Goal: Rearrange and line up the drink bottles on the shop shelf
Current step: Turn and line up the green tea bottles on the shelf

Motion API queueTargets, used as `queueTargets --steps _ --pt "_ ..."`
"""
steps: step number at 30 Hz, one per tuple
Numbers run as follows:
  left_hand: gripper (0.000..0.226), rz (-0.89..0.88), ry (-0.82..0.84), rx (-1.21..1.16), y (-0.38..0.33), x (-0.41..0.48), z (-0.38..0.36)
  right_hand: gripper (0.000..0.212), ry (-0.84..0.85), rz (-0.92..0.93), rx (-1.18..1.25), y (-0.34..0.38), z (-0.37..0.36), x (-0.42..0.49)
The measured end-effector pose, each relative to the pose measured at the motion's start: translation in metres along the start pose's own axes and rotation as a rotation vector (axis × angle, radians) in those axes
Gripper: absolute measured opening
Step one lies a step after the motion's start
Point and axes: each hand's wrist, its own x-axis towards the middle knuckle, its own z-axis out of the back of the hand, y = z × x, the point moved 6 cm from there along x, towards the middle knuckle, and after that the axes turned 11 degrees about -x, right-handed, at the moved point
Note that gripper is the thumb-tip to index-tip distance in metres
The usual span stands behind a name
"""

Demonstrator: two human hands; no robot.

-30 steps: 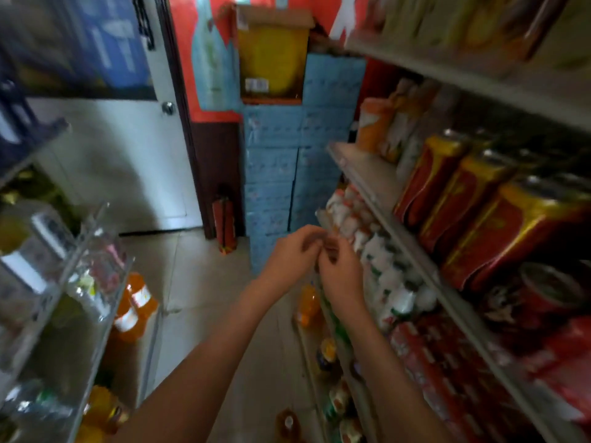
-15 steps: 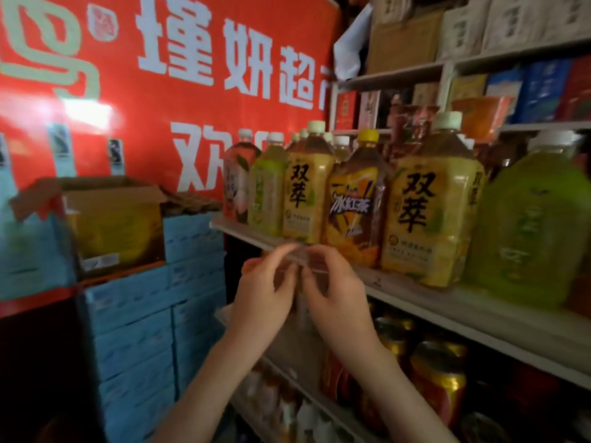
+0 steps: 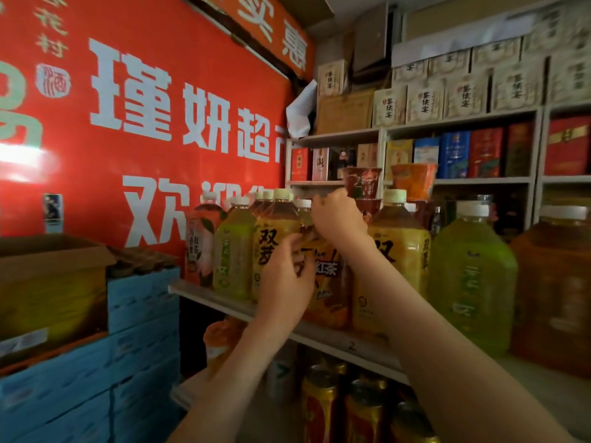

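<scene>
The dark iced-tea bottle stands upright in the front row, at the front edge of the shelf. The right hand is curled round its neck and hides the cap. The left hand grips its side at the label. A yellow-label bottle stands just beside it toward the shelf's near end, with a second yellow bottle and a green bottle toward the far end. Gold-topped cans stand below.

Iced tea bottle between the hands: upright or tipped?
Upright, as far as shows: the iced tea bottle stands on its base on the shelf. Right hand grips its top, left hand its side.
</scene>
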Motion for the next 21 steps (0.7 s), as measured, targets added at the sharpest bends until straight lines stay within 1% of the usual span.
queueTargets --steps 4,7,10,12,17,19,21 --pt "0.039 -0.009 -0.016 -0.029 -0.005 0.005 0.004 0.047 -0.024 -0.039 -0.100 -0.001 -0.013 -0.003" --pt "0.037 0.002 -0.021 -0.024 -0.009 0.010 0.008 0.042 -0.113 -0.054 -0.169 -0.001 -0.011 -0.009" --pt "0.037 0.023 -0.037 -0.007 -0.011 0.013 0.014 0.035 -0.223 0.030 -0.186 0.009 -0.005 -0.021" --pt "0.039 0.012 -0.036 0.006 -0.012 0.013 0.021 0.027 -0.311 0.108 -0.141 0.017 0.002 -0.033" --pt "0.044 -0.040 -0.037 -0.094 -0.017 -0.002 0.031 0.025 -0.475 0.257 0.075 0.030 0.041 -0.064" --pt "0.051 -0.026 0.018 -0.174 -0.025 -0.007 0.030 0.021 -0.506 0.302 0.153 0.033 0.058 -0.078" --pt "0.057 0.009 0.095 -0.299 -0.039 -0.008 0.029 0.016 -0.478 0.322 0.228 0.032 0.074 -0.087"
